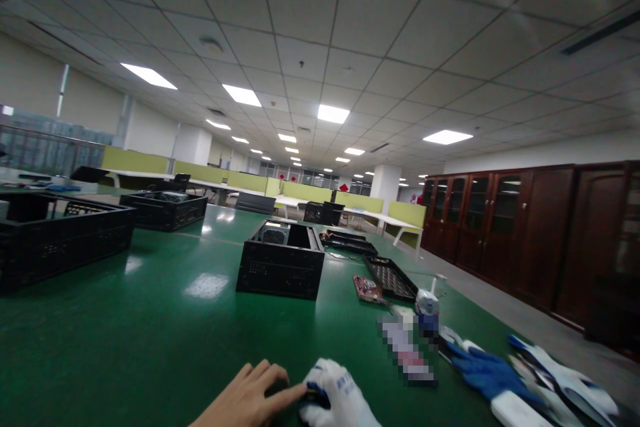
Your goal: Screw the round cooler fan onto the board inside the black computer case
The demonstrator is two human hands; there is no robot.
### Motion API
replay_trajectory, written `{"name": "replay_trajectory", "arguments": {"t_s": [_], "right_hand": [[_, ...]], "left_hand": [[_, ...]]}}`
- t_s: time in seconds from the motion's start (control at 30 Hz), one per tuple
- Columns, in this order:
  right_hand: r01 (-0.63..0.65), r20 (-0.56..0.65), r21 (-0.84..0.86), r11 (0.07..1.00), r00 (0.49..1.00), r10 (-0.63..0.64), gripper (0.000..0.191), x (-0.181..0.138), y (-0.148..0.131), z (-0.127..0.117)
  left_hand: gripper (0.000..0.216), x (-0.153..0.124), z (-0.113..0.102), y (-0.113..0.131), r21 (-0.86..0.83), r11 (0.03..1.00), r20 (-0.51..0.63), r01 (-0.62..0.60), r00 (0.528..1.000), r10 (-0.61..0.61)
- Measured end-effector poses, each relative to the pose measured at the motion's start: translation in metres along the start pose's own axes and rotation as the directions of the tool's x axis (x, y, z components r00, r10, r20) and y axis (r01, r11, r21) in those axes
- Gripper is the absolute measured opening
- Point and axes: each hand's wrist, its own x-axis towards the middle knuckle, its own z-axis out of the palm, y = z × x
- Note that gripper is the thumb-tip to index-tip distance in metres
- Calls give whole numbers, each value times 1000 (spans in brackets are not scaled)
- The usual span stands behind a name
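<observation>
My left hand (245,399) is bare and sits at the bottom edge over the green table (150,320). Its fingers are curled, and its forefinger and thumb reach to the dark edge of a white work glove (336,399) worn on my right hand. The gloved right hand lies just right of the left one, low in the view; its fingers are not clear. Both hands are close to the table's near edge.
An open black computer case (280,267) stands mid-table. Black crates (60,235) (165,208) sit at the left. On the right lie a black mesh tray (391,278), a red circuit board (367,288), a small bottle (427,303) and loose blue and white gloves (483,373). Dark wooden cabinets (525,227) line the right wall.
</observation>
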Motion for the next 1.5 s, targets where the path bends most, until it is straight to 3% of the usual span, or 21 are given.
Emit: {"name": "replay_trajectory", "arguments": {"t_s": [0.2,0.4,0.5,0.57,0.67,0.77,0.83,0.93,1.03,1.17,1.23,1.33,1.4,1.5], "right_hand": [[92,38,-73,993,995,-89,30,1,-2,-5],[302,45,-107,947,953,-299,34,6,14,15],[292,33,-93,952,957,-290,29,11,7,15],[276,-11,17,961,961,-276,24,13,-3,5],[255,-62,112,960,966,-250,30,9,-10,-12],[252,-78,-40,967,964,-255,34,3,0,-15],[314,-44,-142,939,946,-323,39,-1,11,-9],[450,62,-281,848,890,-451,57,-4,25,-1],[504,119,-413,758,855,-504,50,-5,32,-5],[547,103,-397,737,825,-556,40,-9,49,-19],[491,46,-299,818,864,-501,49,-10,60,-26],[286,-23,-121,950,956,-291,56,-9,73,-34],[188,-49,-37,982,981,-189,51,-7,78,-37],[141,-100,27,990,985,-137,40,-6,81,-41]], "left_hand": [[77,10,8,-1,47,999,70,5,997,-8],[44,14,7,10,-29,999,-36,30,999,-31],[29,22,11,13,14,999,-122,50,991,-48],[24,31,7,9,47,999,-228,14,974,-3],[20,55,-19,-14,87,996,-369,5,929,27],[32,97,-63,-56,146,984,-456,103,890,-25],[40,128,-91,-88,183,965,-485,189,871,-79],[43,165,-117,-129,206,927,-467,313,864,-188],[35,182,-123,-152,212,899,-345,384,890,-299],[31,180,-114,-156,243,870,-252,428,894,-370],[33,172,-110,-149,267,857,-267,441,888,-374],[35,152,-108,-132,297,852,-279,431,892,-355],[39,133,-109,-117,313,859,-271,406,905,-329],[45,93,-112,-88,329,870,-254,367,922,-292]]}}
